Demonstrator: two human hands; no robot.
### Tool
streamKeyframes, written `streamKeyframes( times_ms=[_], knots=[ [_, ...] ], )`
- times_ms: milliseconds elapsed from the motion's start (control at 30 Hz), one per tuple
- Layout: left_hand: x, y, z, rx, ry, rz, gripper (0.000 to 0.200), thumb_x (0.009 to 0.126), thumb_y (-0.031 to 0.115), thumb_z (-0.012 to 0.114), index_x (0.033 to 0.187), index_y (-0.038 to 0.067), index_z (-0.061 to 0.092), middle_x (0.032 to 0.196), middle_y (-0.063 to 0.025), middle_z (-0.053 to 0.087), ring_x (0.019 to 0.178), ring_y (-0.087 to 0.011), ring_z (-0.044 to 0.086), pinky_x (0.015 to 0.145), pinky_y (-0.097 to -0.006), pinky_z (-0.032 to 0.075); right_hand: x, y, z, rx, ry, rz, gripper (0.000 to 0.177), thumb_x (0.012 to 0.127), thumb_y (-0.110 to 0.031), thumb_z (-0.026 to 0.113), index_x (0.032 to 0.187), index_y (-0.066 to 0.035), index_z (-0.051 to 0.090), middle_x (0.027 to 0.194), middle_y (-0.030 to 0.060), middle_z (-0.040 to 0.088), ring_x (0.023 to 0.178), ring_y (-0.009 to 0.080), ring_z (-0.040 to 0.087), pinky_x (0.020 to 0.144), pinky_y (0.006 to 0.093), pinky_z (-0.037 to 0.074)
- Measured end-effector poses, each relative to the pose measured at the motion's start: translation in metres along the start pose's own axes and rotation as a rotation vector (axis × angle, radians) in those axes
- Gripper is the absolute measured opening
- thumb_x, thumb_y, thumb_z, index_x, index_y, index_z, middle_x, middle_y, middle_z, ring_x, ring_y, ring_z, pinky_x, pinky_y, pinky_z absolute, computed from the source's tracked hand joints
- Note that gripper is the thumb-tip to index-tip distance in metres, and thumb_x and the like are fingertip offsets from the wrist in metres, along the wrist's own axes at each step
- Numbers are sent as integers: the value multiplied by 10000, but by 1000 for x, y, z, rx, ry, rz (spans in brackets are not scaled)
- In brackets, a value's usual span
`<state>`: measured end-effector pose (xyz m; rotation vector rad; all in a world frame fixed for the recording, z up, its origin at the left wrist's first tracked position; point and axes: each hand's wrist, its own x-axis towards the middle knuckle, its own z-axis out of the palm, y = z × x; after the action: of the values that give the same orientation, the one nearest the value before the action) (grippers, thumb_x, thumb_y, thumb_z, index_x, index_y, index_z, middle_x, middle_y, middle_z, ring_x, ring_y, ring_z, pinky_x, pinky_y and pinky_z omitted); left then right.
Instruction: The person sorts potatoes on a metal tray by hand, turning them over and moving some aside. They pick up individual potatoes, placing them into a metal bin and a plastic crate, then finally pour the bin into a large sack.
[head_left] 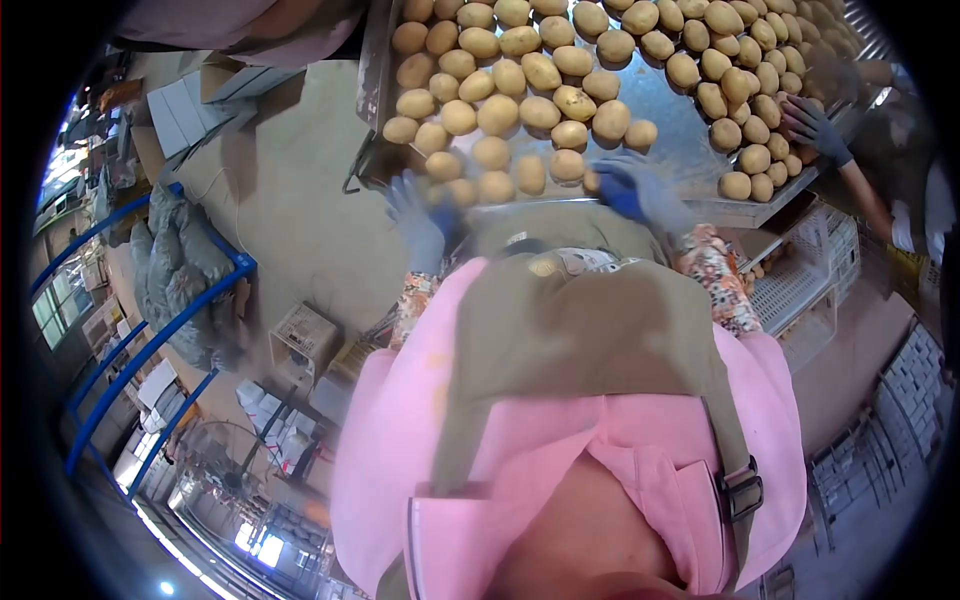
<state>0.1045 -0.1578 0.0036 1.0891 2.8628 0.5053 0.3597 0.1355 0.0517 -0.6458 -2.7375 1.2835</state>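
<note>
Just beside potatoes (530, 175), left hand (417, 217), right hand (643, 192) (gloved, blurred), grips unclear.

1. Metal table (690, 155): shiny top, clock positions taken from its visible centre.
2. Left potatoes (498, 115): loosely spaced, 7 to 11 o'clock.
3. Right potatoes (735, 186): closely packed, 1 to 4 o'clock.

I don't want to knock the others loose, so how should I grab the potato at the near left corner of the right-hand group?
Probably best with the right hand, coming from the left over the bare metal: grip the potato around its rounded top and left side. That side faces open surface, while other potatoes crowd its right.
</note>
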Motion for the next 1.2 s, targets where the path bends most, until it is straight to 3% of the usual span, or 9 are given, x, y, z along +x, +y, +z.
streamKeyframes(
  times_ms=[100,200,300,400,567,667,767,900,1200],
  knots=[
    [45,19,-16,96,60,12,720,855,431,610,1398,30,360,1406,-254,370,1312,-434,323,1079,-523,260,58,-90,13,123,-230,-30,413,830,-147,640,1241,-143,591,1212,110,605,1130,299,558,961,386,432],
    [110,47,-4,-99,55,82,696,876,406,587,1412,36,341,1426,-248,349,1321,-448,304,1088,-536,243,102,-76,62,54,-4,-238,396,885,-255,539,1270,-167,564,1318,67,543,1233,282,486,1059,437,335],
    [152,66,37,-358,-9,-3,692,888,424,550,1468,154,286,1505,-213,255,1363,-465,239,1087,-603,215,133,-77,44,-512,-271,-232,454,915,-204,516,1366,-235,469,1453,38,409,1381,214,312,1156,500,124],
    [152,116,33,-160,-351,-163,709,885,580,459,1484,260,256,1542,-197,168,1364,-539,154,1035,-714,176,132,-31,10,-480,-190,-145,468,921,-317,525,1373,-217,460,1483,40,363,1389,222,295,1136,497,166],
    [80,119,4,53,-392,149,775,842,618,498,1489,276,245,1558,-178,116,1369,-562,2,1075,-684,80,62,9,-44,-757,20,14,519,901,-405,538,1358,-173,459,1459,155,362,1362,348,309,1099,551,183],
    [51,107,-3,168,-510,173,821,832,665,464,1507,286,190,1578,-138,60,1375,-555,-71,1092,-658,26,12,55,-43,-196,16,267,631,882,-523,496,1393,-160,423,1474,225,300,1383,415,227,1120,503,193],
    [31,100,-5,54,-524,96,815,835,649,472,1508,280,196,1582,-107,73,1373,-552,-87,1092,-644,-43,-30,39,-34,-615,-182,371,672,875,-551,474,1401,-137,411,1465,223,322,1382,404,238,1129,457,206],
    [24,102,5,63,-413,52,837,817,654,478,1507,275,192,1582,-80,101,1369,-560,-84,1121,-597,-12,-43,28,-21,-380,-106,454,690,867,-553,473,1399,-117,409,1459,226,334,1388,392,234,1131,472,193],
    [26,72,-8,-23,-246,-280,829,844,646,475,1501,215,212,1559,-176,131,1385,-511,102,1134,-549,118,-20,24,-18,290,249,375,413,881,-286,573,1199,-22,584,1122,221,622,1079,378,573,956,395,437]
  ],
)
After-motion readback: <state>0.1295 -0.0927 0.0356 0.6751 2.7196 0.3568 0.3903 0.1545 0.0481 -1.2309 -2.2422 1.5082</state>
